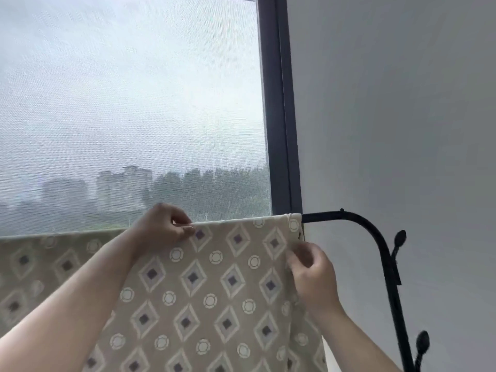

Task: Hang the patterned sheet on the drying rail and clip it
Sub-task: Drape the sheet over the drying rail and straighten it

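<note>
The patterned sheet (pixel 214 288), beige with diamonds and rings, hangs draped over the black drying rail (pixel 324 217), which shows only at its right end. My left hand (pixel 166 224) pinches the sheet's top fold at the rail, near the middle of the view. My right hand (pixel 311 272) pinches the sheet's right edge just below the rail's end. No clip is visible in either hand or on the sheet.
The rail bends down into a black stand (pixel 389 267) with knobbed hooks (pixel 400 237) at the right. A dark window frame (pixel 279 130) and a mesh-screened window are behind the sheet. A plain grey wall (pixel 402 116) fills the right side.
</note>
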Motion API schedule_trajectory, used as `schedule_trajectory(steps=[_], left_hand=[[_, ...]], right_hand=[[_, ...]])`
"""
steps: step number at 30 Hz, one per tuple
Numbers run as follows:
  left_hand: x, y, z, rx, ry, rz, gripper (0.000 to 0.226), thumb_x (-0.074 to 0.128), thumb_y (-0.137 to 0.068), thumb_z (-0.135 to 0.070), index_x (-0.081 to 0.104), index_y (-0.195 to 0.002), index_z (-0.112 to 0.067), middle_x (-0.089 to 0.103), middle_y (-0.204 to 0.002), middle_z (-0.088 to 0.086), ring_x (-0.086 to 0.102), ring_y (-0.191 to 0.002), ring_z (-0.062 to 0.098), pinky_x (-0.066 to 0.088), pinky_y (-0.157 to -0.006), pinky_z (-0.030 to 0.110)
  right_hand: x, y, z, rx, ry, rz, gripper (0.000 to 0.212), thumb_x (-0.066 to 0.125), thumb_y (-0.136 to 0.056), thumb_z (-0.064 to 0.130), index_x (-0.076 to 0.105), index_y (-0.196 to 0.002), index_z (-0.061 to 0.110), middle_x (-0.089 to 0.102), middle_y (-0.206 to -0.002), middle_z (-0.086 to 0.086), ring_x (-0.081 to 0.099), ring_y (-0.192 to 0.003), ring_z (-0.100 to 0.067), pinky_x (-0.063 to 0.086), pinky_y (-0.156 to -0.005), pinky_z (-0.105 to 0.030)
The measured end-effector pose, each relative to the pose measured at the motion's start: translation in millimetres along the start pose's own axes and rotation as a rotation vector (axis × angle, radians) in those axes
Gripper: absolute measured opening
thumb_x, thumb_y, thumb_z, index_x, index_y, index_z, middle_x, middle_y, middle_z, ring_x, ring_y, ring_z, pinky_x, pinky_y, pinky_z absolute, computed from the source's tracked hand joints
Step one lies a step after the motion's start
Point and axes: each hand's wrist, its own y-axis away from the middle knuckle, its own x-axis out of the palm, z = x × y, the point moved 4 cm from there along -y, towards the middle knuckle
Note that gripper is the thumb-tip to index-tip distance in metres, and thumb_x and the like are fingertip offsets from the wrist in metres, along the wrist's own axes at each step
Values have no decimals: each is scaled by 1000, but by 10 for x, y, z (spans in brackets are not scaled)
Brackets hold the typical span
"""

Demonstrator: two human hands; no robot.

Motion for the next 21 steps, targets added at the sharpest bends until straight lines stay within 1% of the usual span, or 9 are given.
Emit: schedule_trajectory(steps=[2, 5, 6, 8, 10, 12, 15, 17, 21], left_hand=[[3, 20, -28, -12, 8, -3, 10, 78, -79, -24, 74, -70, -27, 70, -63, -13, 64, -60, 0, 44, -56, 17], [12, 31, -70, -20, 12, -4, 8, 77, -79, -22, 74, -72, -23, 70, -62, -10, 66, -60, 4, 45, -55, 18], [18, 34, -83, -21, 9, 0, 8, 77, -80, -22, 75, -72, -22, 70, -63, -12, 65, -58, 3, 45, -54, 17], [27, 42, -103, -22, -1, 8, 7, 76, -80, -22, 75, -73, -22, 71, -63, -12, 66, -58, 4, 47, -54, 19], [19, 50, -112, -20, -6, 5, 8, 76, -80, -22, 75, -72, -23, 71, -64, -9, 68, -61, 7, 51, -57, 24], [8, 53, -101, -18, -18, 8, 9, 75, -81, -23, 75, -72, -24, 71, -64, -8, 68, -63, 9, 53, -59, 26], [-8, 15, -40, -28, -30, 2, 13, 75, -82, -23, 75, -69, -23, 71, -63, -7, 68, -62, 10, 51, -58, 27], [-5, -34, -6, -42, -33, -11, 21, 74, -84, -21, 73, -63, -18, 70, -59, -1, 65, -56, 11, 52, -55, 31], [-1, -113, 5, -70, -24, -46, 28, 72, -86, -25, 71, -60, -14, 69, -55, 1, 63, -51, 13, 50, -49, 28]], right_hand=[[74, 91, -128, 118, -203, 110, 12, 65, -93, 19, 68, -97, 30, 75, -94, 11, 69, -89, -4, 53, -76, -18], [108, 143, -225, 157, -296, 99, 13, 66, -93, 19, 67, -99, 31, 75, -87, 17, 69, -82, 5, 51, -65, -9], [121, 161, -283, 182, -326, 102, 15, 67, -92, 21, 67, -104, 30, 75, -91, 15, 69, -84, 4, 54, -71, -12], [155, 216, -368, 216, -336, 152, 26, 67, -92, 28, 68, -118, 32, 70, -117, 15, 67, -104, -3, 55, -92, -31], [171, 269, -401, 245, -361, 174, 26, 65, -94, 24, 69, -119, 29, 66, -127, 14, 66, -110, -7, 52, -98, -38], [178, 292, -430, 298, -396, 164, 17, 66, -93, 18, 74, -106, 24, 74, -111, 5, 71, -100, -15, 55, -94, -43], [155, 253, -460, 297, -348, 105, 11, 72, -88, 25, 79, -94, 20, 78, -96, 0, 73, -95, -23, 54, -93, -51], [135, 181, -397, 255, -332, 56, 8, 73, -87, 24, 80, -89, 20, 78, -94, 0, 72, -95, -23, 55, -92, -46], [20, -75, -106, 121, -277, -22, 14, 74, -86, 24, 77, -75, 16, 75, -73, -4, 70, -73, -19, 54, -67, -29]])
